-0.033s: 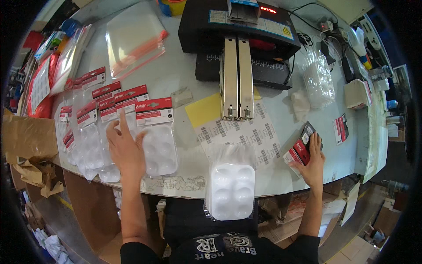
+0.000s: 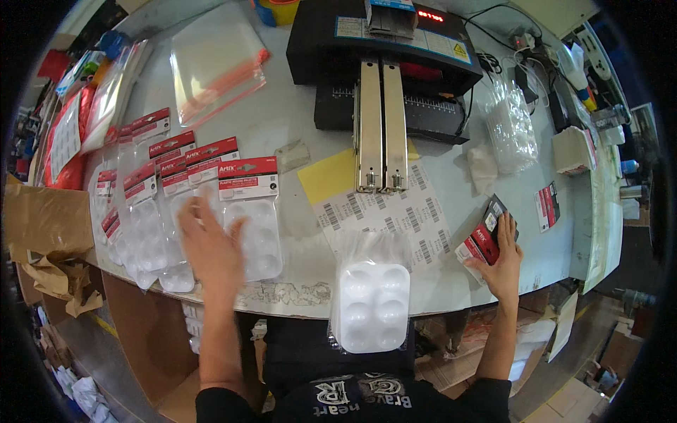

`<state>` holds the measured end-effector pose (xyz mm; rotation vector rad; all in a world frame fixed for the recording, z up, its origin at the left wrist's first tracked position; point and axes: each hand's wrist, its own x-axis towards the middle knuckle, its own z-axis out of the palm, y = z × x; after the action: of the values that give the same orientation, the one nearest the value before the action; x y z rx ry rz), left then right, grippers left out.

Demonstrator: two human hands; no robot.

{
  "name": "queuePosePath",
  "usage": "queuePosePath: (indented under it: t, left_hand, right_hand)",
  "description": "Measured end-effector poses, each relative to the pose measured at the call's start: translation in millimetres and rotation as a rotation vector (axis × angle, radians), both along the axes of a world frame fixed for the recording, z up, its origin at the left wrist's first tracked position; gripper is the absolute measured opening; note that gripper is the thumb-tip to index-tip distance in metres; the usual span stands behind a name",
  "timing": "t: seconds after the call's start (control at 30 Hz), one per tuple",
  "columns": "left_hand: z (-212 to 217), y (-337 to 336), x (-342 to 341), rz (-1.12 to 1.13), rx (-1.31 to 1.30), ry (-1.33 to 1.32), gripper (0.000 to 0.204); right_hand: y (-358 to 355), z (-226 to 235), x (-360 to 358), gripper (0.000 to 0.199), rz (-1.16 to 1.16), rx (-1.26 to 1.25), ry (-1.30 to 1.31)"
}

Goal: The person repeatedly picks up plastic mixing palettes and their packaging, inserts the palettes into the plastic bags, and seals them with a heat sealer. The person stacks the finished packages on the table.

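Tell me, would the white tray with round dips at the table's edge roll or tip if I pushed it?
The white tray probably won't roll, because it looks flat and boxy. It might slide easily, since smooth clear plastic shows around it. It could tip, as its near end seems to stick out past the table.

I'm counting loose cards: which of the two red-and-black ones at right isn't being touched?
The far-right card, lying by itself; the right hand is on the inner card.
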<state>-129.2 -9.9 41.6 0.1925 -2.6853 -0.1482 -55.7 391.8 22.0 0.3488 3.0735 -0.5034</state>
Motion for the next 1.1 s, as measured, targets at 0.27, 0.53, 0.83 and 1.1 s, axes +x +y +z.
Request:
queuePosePath:
  t: [0.27,0.53,0.83,1.1]
  left_hand:
    - [-11.0,68.9,54.2,-0.478,0.943,-0.365,0.017]
    - [27.5,78.2,67.8,-0.452,1.636,-0.679,0.012]
    - [32.3,78.2,65.7,-0.506,1.341,-0.61,0.014]
    - [34.1,81.2,64.9,-0.548,1.214,-0.506,0.011]
  right_hand:
    - [21.5,-13.0,7.8,0.093,-0.047,0.021,-0.004]
    - [-64.1,79.3,-9.2,0.046,-0.106,-0.977,0.188]
    - [-128.0,99.5,-58.3,0.025,0.592,-0.619,-0.036]
    - [-126.5,87.7,-51.5,0.03,0.692,-0.302,0.276]
